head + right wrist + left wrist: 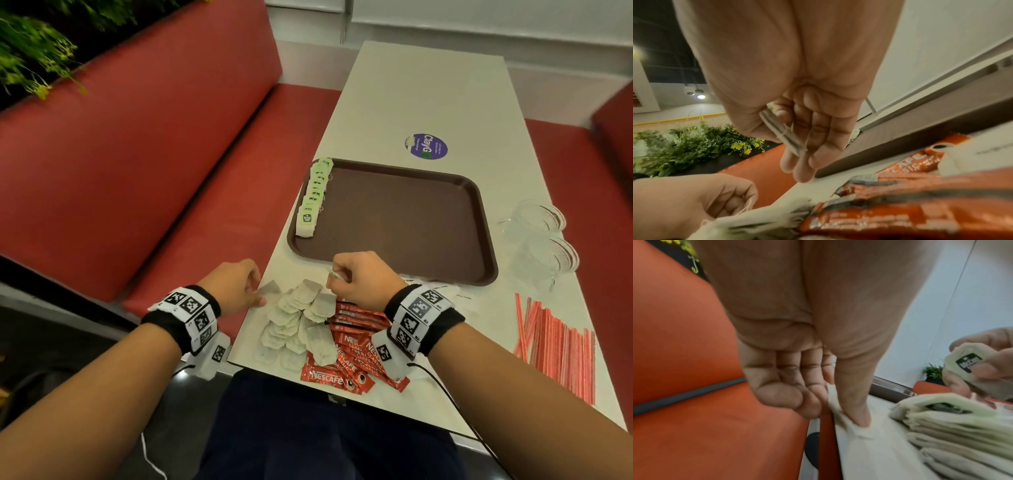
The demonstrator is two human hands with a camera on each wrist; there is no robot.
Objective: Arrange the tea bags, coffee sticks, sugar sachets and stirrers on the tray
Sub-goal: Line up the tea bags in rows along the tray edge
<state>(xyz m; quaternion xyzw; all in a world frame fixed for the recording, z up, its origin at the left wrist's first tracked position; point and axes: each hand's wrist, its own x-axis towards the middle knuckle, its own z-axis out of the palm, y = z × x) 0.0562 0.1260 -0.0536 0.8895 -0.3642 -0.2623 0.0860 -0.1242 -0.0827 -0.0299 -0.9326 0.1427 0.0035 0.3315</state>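
Note:
A brown tray (404,260) lies mid-table, with a row of green-tagged tea bags (313,195) along its left edge. In front of it sit a loose pile of tea bags (296,325) and red coffee sticks (356,359). My left hand (258,294) pinches one tea bag (838,412) at the pile's left edge, between thumb and fingers. My right hand (334,275) hovers over the pile and grips a green-tagged tea bag (785,136). Striped stirrers (555,346) lie at the right. White sugar sachets (445,289) peek out behind my right wrist.
Stacked clear plastic cups (541,240) stand right of the tray. A purple sticker (425,146) is on the table beyond it. A red bench (137,171) runs along the left, close to the table's edge. Another red seat (613,144) is at the far right.

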